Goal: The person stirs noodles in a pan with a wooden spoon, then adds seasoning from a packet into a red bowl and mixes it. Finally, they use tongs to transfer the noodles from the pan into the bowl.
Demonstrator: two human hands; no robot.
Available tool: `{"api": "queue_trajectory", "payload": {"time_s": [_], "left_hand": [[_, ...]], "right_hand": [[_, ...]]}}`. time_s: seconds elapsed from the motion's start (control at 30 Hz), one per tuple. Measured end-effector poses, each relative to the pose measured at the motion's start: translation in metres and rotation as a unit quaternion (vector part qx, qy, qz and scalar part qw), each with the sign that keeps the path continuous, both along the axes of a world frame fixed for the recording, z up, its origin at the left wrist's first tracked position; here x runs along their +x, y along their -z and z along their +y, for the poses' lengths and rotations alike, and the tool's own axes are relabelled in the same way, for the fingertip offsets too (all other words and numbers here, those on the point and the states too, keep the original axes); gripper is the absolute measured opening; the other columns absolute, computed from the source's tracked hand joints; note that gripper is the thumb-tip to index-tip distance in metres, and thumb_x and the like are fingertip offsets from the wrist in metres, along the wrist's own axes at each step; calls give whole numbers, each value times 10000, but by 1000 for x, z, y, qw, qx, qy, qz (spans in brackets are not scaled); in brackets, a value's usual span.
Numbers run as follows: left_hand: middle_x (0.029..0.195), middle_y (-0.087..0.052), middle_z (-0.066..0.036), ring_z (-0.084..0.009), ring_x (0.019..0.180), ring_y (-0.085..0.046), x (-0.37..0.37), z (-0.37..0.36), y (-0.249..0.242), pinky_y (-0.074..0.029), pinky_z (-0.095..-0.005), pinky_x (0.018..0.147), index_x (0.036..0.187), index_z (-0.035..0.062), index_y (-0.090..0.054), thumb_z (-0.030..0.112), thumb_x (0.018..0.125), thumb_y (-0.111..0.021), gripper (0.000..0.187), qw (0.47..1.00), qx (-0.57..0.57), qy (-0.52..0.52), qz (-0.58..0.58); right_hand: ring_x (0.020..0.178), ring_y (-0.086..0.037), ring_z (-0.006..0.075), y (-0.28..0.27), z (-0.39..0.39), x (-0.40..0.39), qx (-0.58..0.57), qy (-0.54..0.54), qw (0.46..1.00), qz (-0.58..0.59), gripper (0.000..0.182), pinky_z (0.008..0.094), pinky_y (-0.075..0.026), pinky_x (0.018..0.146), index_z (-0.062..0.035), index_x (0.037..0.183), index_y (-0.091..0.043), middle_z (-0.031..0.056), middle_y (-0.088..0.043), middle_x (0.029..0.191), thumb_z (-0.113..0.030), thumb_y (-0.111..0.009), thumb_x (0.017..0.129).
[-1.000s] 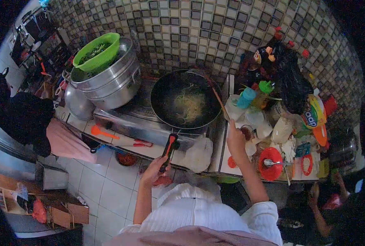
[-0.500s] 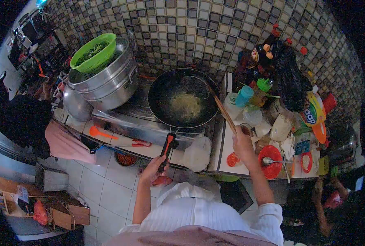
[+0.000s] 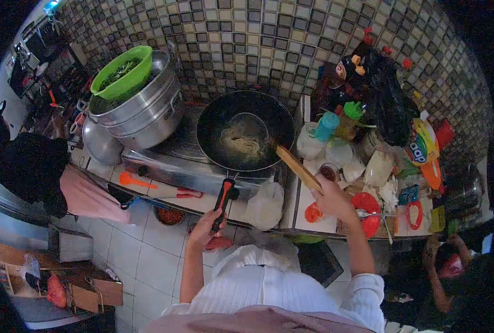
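Observation:
A dark wok (image 3: 211, 145) sits on the stove, with pale food (image 3: 244, 143) frying in its middle. My left hand (image 3: 203, 228) is closed round the black and red wok handle (image 3: 222, 201). In my right hand (image 3: 334, 198) is the wooden handle of a spatula (image 3: 297, 165); its far end reaches into the wok's right side, beside the food. The spatula's flat head is hard to make out against the dark wok.
Left of the wok stands a steamer pot (image 3: 141, 119) carrying a green basket (image 3: 122, 74). Bottles, bags and a red plate (image 3: 364, 203) crowd the right counter. An orange spoon (image 3: 137, 180) lies in front. People are at far left (image 3: 28, 161) and lower right (image 3: 438, 272).
My right hand has turned the spatula, so its wooden handle shows broader and lower over the wok's right rim. The pale food sits slightly differently. My left hand stays on the handle.

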State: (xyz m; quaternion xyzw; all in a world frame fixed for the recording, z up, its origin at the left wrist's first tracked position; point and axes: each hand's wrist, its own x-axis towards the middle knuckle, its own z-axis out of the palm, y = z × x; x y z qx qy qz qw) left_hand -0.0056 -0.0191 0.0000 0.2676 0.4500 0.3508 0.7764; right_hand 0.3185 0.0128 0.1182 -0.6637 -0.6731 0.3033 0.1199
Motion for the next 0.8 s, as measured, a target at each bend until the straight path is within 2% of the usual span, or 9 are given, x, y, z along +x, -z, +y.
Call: {"api": "queue_trajectory", "payload": {"time_s": [0.13,0.2,0.23,0.3,0.33,0.4,0.5,0.57,0.8], "left_hand": [[608,-450,-2,-69,517,-414,-3,-3,18,-319,-189,375,898,40,-497,399,842,-460,365,991,-27,-39,-126],[621,-474,-10,-78,515,-434,-5,-4,29,-322,-180,369,919,34,-500,451,827,-455,429,966,-51,-41,-248],[621,-474,-10,-78,515,-434,-3,-6,36,-322,-180,369,919,34,-500,451,827,-455,429,967,-51,-40,-248],[640,-489,-15,-89,520,-452,3,-11,53,-337,-189,376,935,45,-503,465,825,-452,438,965,-154,-147,-152],[640,-489,-15,-89,520,-452,1,-17,69,-337,-189,376,935,45,-503,465,825,-452,438,965,-154,-146,-151],[660,-497,-13,-99,531,-462,0,-26,88,-337,-208,380,940,64,-510,469,821,-459,426,994,36,-31,-100],[652,-492,-12,-101,515,-456,6,-35,84,-334,-220,391,933,75,-512,430,831,-466,371,999,-42,-16,14],[639,-487,-11,-101,505,-454,6,-35,101,-332,-221,396,922,73,-510,404,837,-467,345,999,-36,6,19],[628,-478,-6,-99,479,-447,23,-30,74,-358,-235,415,897,53,-504,346,852,-464,299,998,-10,51,44]], "right_hand": [[682,-531,421,25,0,-1,41,-41,996,74,202,455,-411,583,8,907,-407,223,-529,660,-126,-481,775],[623,-537,413,22,-2,-13,-140,64,971,180,219,460,-411,533,5,926,-384,230,-519,613,-135,-476,785],[623,-537,413,31,-3,-14,-139,65,971,181,219,460,-411,533,5,926,-384,230,-519,613,-135,-476,785],[515,-526,371,56,-8,-18,117,-20,992,49,250,418,-416,485,-18,1013,-388,209,-517,586,-131,-478,809],[515,-526,371,56,-13,-22,117,-19,992,50,250,418,-416,485,-18,1013,-388,209,-517,586,-131,-478,809],[550,-539,373,50,-23,-32,124,-1,990,-73,242,440,-422,490,5,1000,-387,224,-508,574,-121,-464,809],[581,-552,354,48,-32,-33,134,-19,981,-139,327,439,-428,489,23,1087,-368,199,-528,603,-90,-452,792],[584,-553,350,48,-35,-32,152,-19,972,-178,356,436,-433,490,21,1112,-366,188,-534,610,-75,-453,780],[574,-556,346,74,-32,-38,192,57,959,-203,397,426,-442,509,-33,1140,-377,175,-548,658,-62,-438,749]]}}
